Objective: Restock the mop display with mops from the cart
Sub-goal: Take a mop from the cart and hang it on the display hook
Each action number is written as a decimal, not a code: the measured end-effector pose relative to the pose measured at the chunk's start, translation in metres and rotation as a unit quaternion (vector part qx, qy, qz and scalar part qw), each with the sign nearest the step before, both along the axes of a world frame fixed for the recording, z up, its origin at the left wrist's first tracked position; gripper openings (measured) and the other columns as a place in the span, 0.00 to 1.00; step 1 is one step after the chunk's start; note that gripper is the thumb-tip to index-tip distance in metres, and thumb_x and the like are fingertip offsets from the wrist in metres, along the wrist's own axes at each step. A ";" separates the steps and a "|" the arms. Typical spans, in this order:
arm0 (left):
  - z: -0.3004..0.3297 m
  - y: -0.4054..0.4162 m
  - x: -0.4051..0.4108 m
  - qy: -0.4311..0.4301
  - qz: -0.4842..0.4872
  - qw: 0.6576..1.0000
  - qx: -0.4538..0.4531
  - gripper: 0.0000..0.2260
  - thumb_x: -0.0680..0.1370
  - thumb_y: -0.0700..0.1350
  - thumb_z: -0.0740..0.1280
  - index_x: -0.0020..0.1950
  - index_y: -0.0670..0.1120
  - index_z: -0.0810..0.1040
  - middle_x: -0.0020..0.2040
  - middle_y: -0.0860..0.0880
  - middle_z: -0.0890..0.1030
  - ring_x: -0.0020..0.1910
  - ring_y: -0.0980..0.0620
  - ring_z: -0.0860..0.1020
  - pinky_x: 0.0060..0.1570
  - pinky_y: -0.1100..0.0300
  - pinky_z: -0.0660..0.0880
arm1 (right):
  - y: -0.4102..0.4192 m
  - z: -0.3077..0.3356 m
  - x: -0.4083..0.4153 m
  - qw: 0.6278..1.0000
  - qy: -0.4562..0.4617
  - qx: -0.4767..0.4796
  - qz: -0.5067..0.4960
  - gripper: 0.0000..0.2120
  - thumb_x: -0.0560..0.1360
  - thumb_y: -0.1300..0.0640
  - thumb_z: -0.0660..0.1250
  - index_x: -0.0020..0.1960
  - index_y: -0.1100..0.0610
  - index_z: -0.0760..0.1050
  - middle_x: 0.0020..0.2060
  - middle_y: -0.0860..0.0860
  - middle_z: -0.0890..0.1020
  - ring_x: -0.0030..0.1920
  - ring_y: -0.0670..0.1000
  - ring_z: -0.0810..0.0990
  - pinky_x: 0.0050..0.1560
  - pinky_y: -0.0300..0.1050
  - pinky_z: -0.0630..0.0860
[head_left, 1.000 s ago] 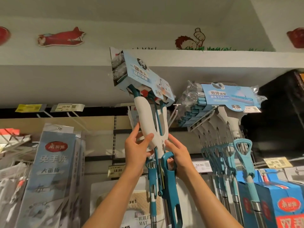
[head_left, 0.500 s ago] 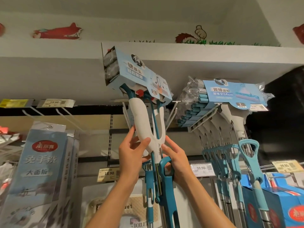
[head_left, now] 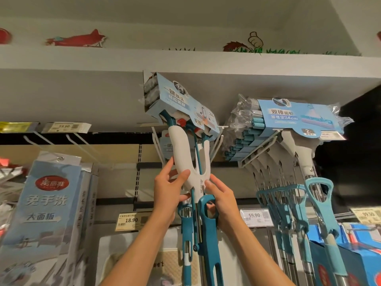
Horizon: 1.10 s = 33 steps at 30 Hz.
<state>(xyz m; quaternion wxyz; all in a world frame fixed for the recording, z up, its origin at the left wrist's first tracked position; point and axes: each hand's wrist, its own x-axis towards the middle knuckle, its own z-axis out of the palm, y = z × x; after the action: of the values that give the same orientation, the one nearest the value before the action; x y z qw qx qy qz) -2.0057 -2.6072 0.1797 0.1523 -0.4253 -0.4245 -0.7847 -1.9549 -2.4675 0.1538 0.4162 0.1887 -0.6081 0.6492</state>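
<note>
I hold a sponge mop (head_left: 185, 157) with a white forked neck and a teal lever up against the display. Its head, in a light-blue printed carton (head_left: 181, 102), is tilted up under the shelf soffit, near a white wire hook (head_left: 218, 139). My left hand (head_left: 167, 193) grips the left branch of the white fork, thumb across its front. My right hand (head_left: 222, 201) holds the base of the fork beside the teal lever (head_left: 210, 234). A second teal handle (head_left: 186, 230) hangs just behind. To the right several like mops (head_left: 288, 124) hang in a row.
White empty pegs (head_left: 82, 145) jut out at the left above grey-blue flat-mop packs (head_left: 47, 203). Price tags reading 18.90 (head_left: 129, 220) and 59.90 (head_left: 255, 216) sit on the rails. Blue boxes (head_left: 350, 254) stand at the lower right. A white soffit (head_left: 82, 96) overhangs the display.
The mop head has stayed up at the hook while my view shifted slightly. Both hands keep the same hold on the white fork.
</note>
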 end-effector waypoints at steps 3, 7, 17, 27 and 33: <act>0.005 0.005 0.001 0.007 -0.002 1.000 -0.009 0.27 0.77 0.41 0.73 0.73 0.61 0.72 0.58 0.51 0.82 0.55 0.51 0.83 0.40 0.42 0.84 | 0.005 0.001 -0.002 1.000 -0.007 -0.021 0.009 0.11 0.81 0.55 0.66 0.61 0.47 0.81 0.52 0.53 0.87 0.49 0.54 0.87 0.40 0.44 0.82; 0.008 0.010 -0.001 0.010 -0.002 1.000 -0.015 0.28 0.77 0.41 0.73 0.73 0.60 0.72 0.58 0.51 0.82 0.57 0.50 0.82 0.41 0.42 0.84 | 0.013 0.004 -0.005 0.999 -0.020 -0.020 0.021 0.11 0.81 0.53 0.66 0.62 0.51 0.81 0.52 0.56 0.86 0.45 0.53 0.86 0.37 0.43 0.81; 0.016 0.030 -0.013 -0.004 -0.005 0.999 -0.036 0.28 0.77 0.40 0.73 0.74 0.59 0.71 0.55 0.52 0.80 0.53 0.53 0.81 0.35 0.47 0.84 | 0.031 0.008 -0.016 0.999 -0.027 -0.028 0.018 0.15 0.81 0.51 0.66 0.64 0.56 0.79 0.53 0.58 0.86 0.45 0.53 0.86 0.37 0.42 0.81; 0.020 0.045 -0.026 -0.017 -0.007 0.998 -0.058 0.28 0.79 0.40 0.71 0.76 0.59 0.68 0.62 0.47 0.80 0.60 0.45 0.80 0.41 0.39 0.83 | 0.044 0.009 -0.032 0.998 -0.008 -0.060 -0.012 0.09 0.81 0.56 0.66 0.58 0.47 0.80 0.49 0.52 0.87 0.48 0.54 0.87 0.41 0.47 0.84; 0.021 0.052 -0.036 -0.006 0.015 0.997 -0.072 0.28 0.80 0.40 0.69 0.77 0.59 0.67 0.63 0.47 0.80 0.62 0.44 0.80 0.41 0.38 0.83 | 0.047 0.008 -0.048 0.996 0.001 -0.081 -0.027 0.09 0.81 0.56 0.66 0.58 0.45 0.79 0.48 0.51 0.87 0.50 0.55 0.87 0.50 0.54 0.84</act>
<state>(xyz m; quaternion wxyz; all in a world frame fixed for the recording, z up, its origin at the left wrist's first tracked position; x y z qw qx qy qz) -2.0414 -2.5548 0.2004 0.1304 -0.4241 -0.4870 -0.7523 -2.0033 -2.4201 0.1618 0.4482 0.1384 -0.5578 0.6847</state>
